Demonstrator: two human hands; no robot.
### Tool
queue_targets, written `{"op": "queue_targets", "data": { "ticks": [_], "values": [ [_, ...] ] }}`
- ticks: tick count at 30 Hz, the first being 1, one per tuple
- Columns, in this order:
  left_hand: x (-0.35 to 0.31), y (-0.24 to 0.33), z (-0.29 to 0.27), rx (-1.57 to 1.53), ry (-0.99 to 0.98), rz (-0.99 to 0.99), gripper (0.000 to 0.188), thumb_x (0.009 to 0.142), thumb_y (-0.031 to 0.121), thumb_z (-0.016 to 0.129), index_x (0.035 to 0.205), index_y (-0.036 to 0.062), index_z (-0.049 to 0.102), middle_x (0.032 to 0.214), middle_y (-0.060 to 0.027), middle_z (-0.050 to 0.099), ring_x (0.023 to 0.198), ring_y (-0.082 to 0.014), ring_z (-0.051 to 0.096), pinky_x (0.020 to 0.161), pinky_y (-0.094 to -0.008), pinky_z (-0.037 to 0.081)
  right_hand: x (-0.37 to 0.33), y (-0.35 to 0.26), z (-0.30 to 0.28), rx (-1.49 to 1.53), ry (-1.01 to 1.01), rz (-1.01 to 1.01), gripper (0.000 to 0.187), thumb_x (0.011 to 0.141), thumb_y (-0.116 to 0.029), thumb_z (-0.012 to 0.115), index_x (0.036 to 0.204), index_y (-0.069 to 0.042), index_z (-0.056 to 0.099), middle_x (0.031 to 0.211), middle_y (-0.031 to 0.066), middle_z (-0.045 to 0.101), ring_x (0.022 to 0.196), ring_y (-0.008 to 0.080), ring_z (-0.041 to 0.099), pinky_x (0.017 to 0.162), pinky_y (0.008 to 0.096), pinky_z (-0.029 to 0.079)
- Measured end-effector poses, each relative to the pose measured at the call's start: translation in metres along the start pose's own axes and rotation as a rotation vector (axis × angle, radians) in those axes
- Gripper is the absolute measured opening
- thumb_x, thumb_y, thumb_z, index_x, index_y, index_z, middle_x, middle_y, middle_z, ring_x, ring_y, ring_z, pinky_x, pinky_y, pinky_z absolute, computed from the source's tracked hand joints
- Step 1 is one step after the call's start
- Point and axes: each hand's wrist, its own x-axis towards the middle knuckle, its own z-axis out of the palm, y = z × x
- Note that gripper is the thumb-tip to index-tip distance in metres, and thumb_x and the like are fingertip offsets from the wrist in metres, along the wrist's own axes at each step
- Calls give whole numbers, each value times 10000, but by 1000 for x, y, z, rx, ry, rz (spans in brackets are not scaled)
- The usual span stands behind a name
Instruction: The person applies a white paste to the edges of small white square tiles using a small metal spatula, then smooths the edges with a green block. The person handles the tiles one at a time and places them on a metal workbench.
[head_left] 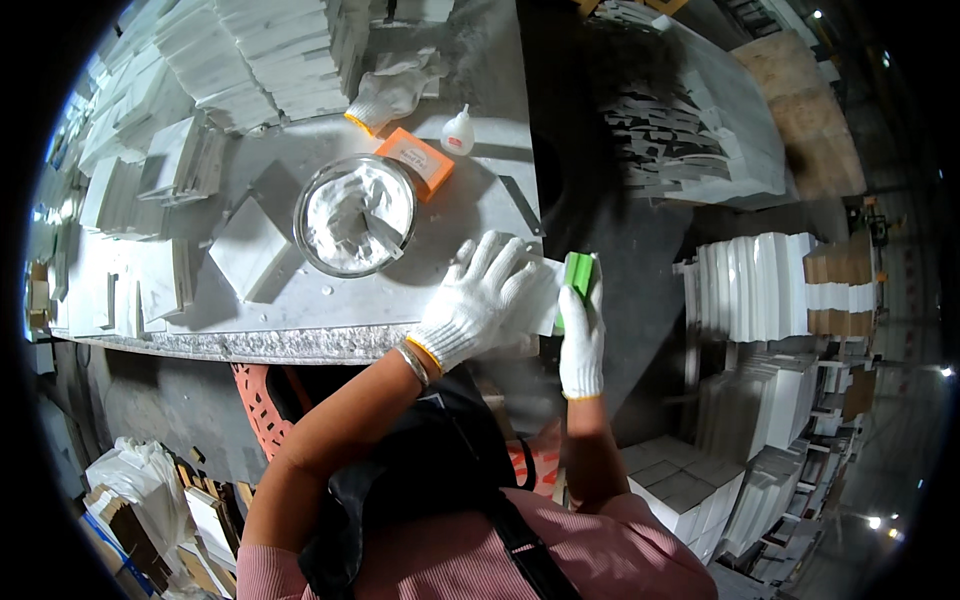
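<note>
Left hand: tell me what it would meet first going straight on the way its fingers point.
Most likely the thin grey strip on the tabletop, ahead of the left hand; height is unclear, so it might pass above.

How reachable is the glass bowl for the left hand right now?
Likely yes: the glass bowl sits near the left hand with nothing standing between them, though that hand appears laid on a white slab.

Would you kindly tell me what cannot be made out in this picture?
White slab, head view: part under the left hand.
Green block, head view: lower part, behind the right hand.
Bowl, head view: inner bottom, under white paste.
Pink shirt, head view: cut off by lower edge.
</note>
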Motion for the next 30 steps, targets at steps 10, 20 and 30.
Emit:
{"op": "queue_targets", "data": {
  "ticks": [10,20,30],
  "values": [
    [-2,-2,4,33,1,12,880,736,615,726,1402,89,494,1509,-175,383,1426,-406,321,1143,-577,295,-21,-23,14,-429,37,-103,715,1004,-376,556,1544,1,277,1491,232,445,1332,332,495,1100,404,385],
    [-2,-5,11,73,27,13,816,770,583,706,1402,111,498,1510,-175,386,1425,-398,327,1146,-577,298,-19,-22,11,-545,52,-203,711,978,-364,594,1545,-48,305,1379,254,519,1238,382,550,1029,426,447],
    [0,-2,2,9,-21,17,832,753,591,719,1395,106,509,1524,-173,376,1439,-399,311,1158,-568,282,-13,-35,-1,-54,34,90,732,988,-398,556,1558,-37,274,1496,178,458,1321,259,484,1076,357,390]
  ]
}}
